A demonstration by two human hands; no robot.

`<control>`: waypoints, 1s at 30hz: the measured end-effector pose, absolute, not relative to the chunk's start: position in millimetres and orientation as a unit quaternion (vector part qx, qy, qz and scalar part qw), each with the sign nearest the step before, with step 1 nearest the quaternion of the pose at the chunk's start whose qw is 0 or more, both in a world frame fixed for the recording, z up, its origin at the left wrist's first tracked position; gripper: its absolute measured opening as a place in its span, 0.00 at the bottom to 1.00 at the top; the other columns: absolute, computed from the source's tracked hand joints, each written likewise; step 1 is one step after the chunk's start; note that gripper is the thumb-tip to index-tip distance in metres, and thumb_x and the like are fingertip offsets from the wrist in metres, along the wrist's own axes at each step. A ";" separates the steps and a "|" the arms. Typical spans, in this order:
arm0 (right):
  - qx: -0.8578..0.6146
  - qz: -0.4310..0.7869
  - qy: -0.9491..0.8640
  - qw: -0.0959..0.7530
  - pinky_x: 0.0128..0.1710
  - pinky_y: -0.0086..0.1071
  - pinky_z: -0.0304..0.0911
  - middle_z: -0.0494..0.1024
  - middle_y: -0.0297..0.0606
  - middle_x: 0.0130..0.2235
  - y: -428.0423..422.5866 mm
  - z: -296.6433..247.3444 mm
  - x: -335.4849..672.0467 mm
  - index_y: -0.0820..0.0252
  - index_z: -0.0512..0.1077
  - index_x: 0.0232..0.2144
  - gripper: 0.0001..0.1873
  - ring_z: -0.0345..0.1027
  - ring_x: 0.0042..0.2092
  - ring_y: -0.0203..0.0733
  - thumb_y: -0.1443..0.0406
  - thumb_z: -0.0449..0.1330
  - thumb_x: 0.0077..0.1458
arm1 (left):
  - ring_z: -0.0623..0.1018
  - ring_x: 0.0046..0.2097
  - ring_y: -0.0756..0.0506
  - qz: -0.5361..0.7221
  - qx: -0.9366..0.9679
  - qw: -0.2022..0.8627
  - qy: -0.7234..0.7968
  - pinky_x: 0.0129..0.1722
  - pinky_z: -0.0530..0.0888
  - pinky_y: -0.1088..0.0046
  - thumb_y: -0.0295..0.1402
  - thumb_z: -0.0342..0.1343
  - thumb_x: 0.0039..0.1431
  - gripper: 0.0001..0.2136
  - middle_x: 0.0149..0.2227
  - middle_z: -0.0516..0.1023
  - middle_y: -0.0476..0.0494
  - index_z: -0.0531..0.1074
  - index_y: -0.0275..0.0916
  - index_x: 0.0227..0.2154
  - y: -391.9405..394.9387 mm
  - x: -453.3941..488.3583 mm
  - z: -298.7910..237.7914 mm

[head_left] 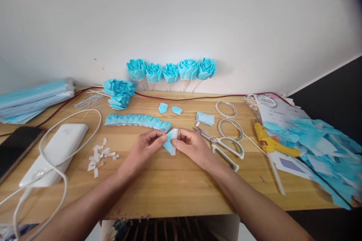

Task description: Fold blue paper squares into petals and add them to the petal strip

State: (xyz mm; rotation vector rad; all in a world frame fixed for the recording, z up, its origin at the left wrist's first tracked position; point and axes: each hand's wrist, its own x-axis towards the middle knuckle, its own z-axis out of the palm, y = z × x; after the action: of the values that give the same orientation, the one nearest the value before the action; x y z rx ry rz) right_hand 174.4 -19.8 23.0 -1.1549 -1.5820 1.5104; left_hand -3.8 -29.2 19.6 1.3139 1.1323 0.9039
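Observation:
Between my two hands is a small folded piece of blue paper [170, 144] with a whitish strip along its right edge. My left hand [149, 145] pinches its left side, thumb over the paper. On the right edge, my right hand [190, 145] is closed with thumb and fingertips on the strip. Just behind the left hand runs a row of overlapping folded blue pieces [137, 120]. Two loose blue pieces [163, 108] lie farther back. Scissors [215, 141] with pale handles rest partly open beside my right hand, near a small stack of blue rectangles [205, 118].
Several blue paper flowers [171, 72] on sticks lean at the wall. Tape rolls [230, 130], a yellow glue gun [264, 139] and a blue paper heap [328, 150] are right. White scraps [98, 154], a white power bank [56, 154] with cable and a phone [18, 148] are left.

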 end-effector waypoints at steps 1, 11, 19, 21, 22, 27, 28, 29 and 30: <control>-0.443 0.573 -0.608 0.326 0.29 0.27 0.55 0.67 0.29 0.25 -20.1 23.3 174.0 0.61 0.67 0.25 0.08 0.59 0.28 0.33 0.63 0.58 0.53 | 0.68 0.29 0.50 0.382 0.558 0.559 0.480 0.31 0.64 0.76 0.41 0.57 0.54 0.12 0.24 0.72 0.50 0.74 0.36 0.26 -29.1 -3.9 19.5; -0.457 0.386 -0.704 0.382 0.40 0.34 0.64 0.75 0.36 0.39 -17.7 25.0 182.2 0.56 0.69 0.39 0.07 0.69 0.39 0.40 0.66 0.55 0.56 | 0.63 0.23 0.53 0.404 0.462 0.614 0.497 0.26 0.61 0.77 0.43 0.62 0.49 0.15 0.18 0.67 0.53 0.71 0.36 0.20 -25.5 -7.6 12.3; -0.312 0.123 -0.868 0.366 0.57 0.50 0.54 0.68 0.38 0.55 -16.1 20.6 177.3 0.49 0.71 0.43 0.22 0.57 0.59 0.47 0.78 0.53 0.51 | 0.64 0.23 0.53 0.430 0.427 0.648 0.461 0.26 0.61 0.76 0.43 0.61 0.51 0.15 0.19 0.68 0.52 0.69 0.35 0.22 -25.7 -9.8 9.5; -0.304 0.113 -0.871 0.369 0.57 0.50 0.54 0.69 0.37 0.54 -15.9 17.8 175.8 0.51 0.73 0.37 0.17 0.56 0.59 0.48 0.77 0.55 0.52 | 0.64 0.23 0.53 0.423 0.431 0.648 0.465 0.27 0.61 0.76 0.43 0.62 0.50 0.15 0.20 0.68 0.52 0.69 0.35 0.22 -26.3 -9.0 10.3; -0.302 0.113 -0.871 0.370 0.57 0.50 0.54 0.69 0.38 0.54 -15.8 16.9 175.7 0.52 0.74 0.35 0.14 0.56 0.59 0.48 0.76 0.57 0.53 | 0.64 0.23 0.53 0.420 0.433 0.646 0.468 0.27 0.61 0.76 0.43 0.62 0.49 0.15 0.19 0.68 0.52 0.69 0.35 0.22 -26.5 -8.7 10.7; -0.315 0.152 -0.856 0.382 0.57 0.51 0.54 0.68 0.38 0.55 -16.5 16.8 177.2 0.52 0.76 0.32 0.06 0.56 0.59 0.49 0.68 0.60 0.56 | 0.63 0.23 0.53 0.416 0.453 0.626 0.479 0.27 0.61 0.76 0.44 0.60 0.51 0.16 0.19 0.67 0.53 0.68 0.36 0.21 -26.5 -7.8 10.6; -0.322 0.168 -0.848 0.385 0.57 0.51 0.54 0.67 0.37 0.55 -17.1 16.9 177.4 0.51 0.76 0.33 0.06 0.56 0.59 0.49 0.68 0.60 0.56 | 0.63 0.23 0.53 0.417 0.457 0.624 0.478 0.27 0.61 0.76 0.44 0.60 0.51 0.16 0.19 0.67 0.53 0.68 0.36 0.21 -26.3 -7.7 9.9; -0.330 0.188 -0.840 0.387 0.57 0.51 0.54 0.66 0.37 0.56 -17.7 16.9 177.4 0.50 0.76 0.33 0.06 0.55 0.60 0.49 0.67 0.60 0.56 | 0.63 0.23 0.53 0.418 0.460 0.621 0.477 0.27 0.61 0.76 0.43 0.60 0.52 0.15 0.19 0.67 0.53 0.69 0.36 0.21 -26.1 -7.6 9.2; -0.338 0.210 -0.831 0.389 0.57 0.51 0.55 0.66 0.36 0.57 -18.5 16.7 177.3 0.50 0.76 0.34 0.06 0.55 0.60 0.48 0.67 0.60 0.56 | 0.63 0.23 0.53 0.418 0.463 0.619 0.477 0.27 0.61 0.76 0.43 0.60 0.52 0.15 0.19 0.67 0.53 0.69 0.36 0.21 -25.9 -7.4 8.6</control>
State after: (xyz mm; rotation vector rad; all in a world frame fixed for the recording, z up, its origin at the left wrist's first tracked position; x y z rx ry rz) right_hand 177.3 -18.5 16.7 -0.8599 -2.1138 0.5329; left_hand -7.4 -25.9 8.6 1.0638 1.0967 0.9620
